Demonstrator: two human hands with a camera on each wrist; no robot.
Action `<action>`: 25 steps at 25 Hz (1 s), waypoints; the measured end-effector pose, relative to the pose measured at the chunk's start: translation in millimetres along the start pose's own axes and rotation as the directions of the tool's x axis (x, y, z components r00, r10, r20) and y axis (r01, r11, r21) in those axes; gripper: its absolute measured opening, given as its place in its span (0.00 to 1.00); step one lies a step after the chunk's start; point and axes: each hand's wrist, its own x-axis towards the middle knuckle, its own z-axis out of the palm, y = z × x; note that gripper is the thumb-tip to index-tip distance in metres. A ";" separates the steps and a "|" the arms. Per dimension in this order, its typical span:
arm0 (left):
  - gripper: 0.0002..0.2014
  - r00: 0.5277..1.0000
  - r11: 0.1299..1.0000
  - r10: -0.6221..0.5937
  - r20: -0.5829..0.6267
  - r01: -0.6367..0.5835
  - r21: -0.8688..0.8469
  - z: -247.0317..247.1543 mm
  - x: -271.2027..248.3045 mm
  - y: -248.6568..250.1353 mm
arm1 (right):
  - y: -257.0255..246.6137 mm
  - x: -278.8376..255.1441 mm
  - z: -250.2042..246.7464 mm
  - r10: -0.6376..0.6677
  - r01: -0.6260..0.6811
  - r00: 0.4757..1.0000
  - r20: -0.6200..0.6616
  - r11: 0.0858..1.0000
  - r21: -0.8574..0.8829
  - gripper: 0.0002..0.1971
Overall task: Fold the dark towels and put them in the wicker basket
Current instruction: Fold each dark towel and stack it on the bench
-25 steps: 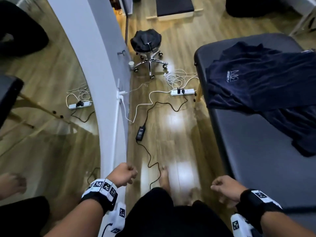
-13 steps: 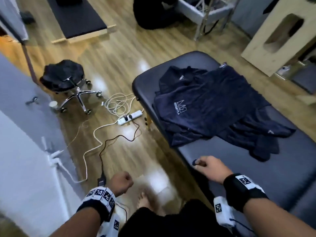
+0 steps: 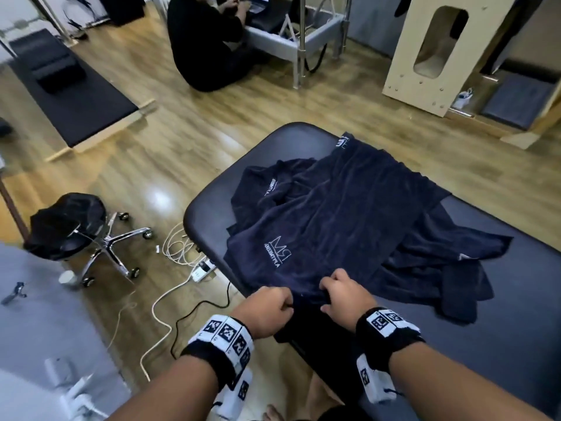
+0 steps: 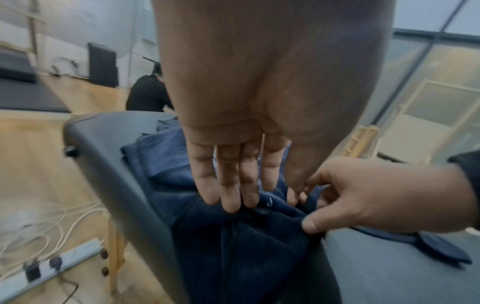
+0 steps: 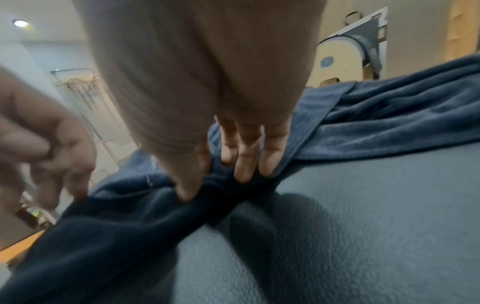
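Several dark navy towels lie in a loose pile on the dark grey padded table (image 3: 501,344). The top towel (image 3: 349,223) has white lettering, and its near edge hangs over the table's side. My left hand (image 3: 287,302) pinches that near edge, and my right hand (image 3: 326,296) grips it close beside. In the left wrist view my left hand (image 4: 259,197) meets the towel (image 4: 246,246) with its fingers and thumb, next to my right hand (image 4: 363,201). In the right wrist view my right hand (image 5: 221,179) clutches a bunched fold of towel (image 5: 116,222). No wicker basket is in view.
A rolling stool (image 3: 73,226) stands on the wooden floor to the left. A power strip with coiled cables (image 3: 203,268) lies beside the table leg. A person in black (image 3: 206,47) sits on the floor at the back, near a pale wooden box (image 3: 434,53).
My view has swung from the floor onto the table. Both hands, empty fists before, have come forward and taken hold of the top towel's near edge.
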 end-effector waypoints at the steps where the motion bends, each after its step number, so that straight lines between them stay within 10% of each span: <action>1: 0.07 1.000 0.999 0.004 0.018 -0.005 0.054 -4.0 7.4 4.8 | -2.1 7.0 0.9 -0.007 0.006 1.000 -0.015 1.000 -0.014 0.15; 6: 0.24 0.998 0.991 -0.009 -0.056 0.016 0.132 -10.5 27.8 15.9 | 3.4 0.8 -13.8 0.069 -0.042 0.995 -0.068 0.938 0.343 0.17; 10: 0.42 0.975 0.947 0.222 -0.024 -0.209 0.243 -20.4 43.0 40.6 | 0.4 -35.5 -54.5 0.020 0.054 0.981 -0.192 0.926 0.373 0.09; 16: 0.18 0.914 0.907 0.405 -0.028 -0.397 0.137 -26.8 57.5 83.8 | 23.7 -116.3 -89.5 0.187 -0.026 0.895 -0.405 0.928 0.372 0.19; 22: 0.12 0.761 0.764 0.638 -0.117 -0.605 0.225 -19.3 53.3 147.3 | 71.1 -222.6 -64.3 0.573 -0.323 0.662 -0.483 0.800 0.506 0.21; 25: 0.14 0.670 0.655 0.738 -0.082 -0.681 0.327 -5.0 37.3 190.7 | 68.7 -258.6 -56.6 0.580 -0.409 0.750 -0.319 0.785 0.465 0.32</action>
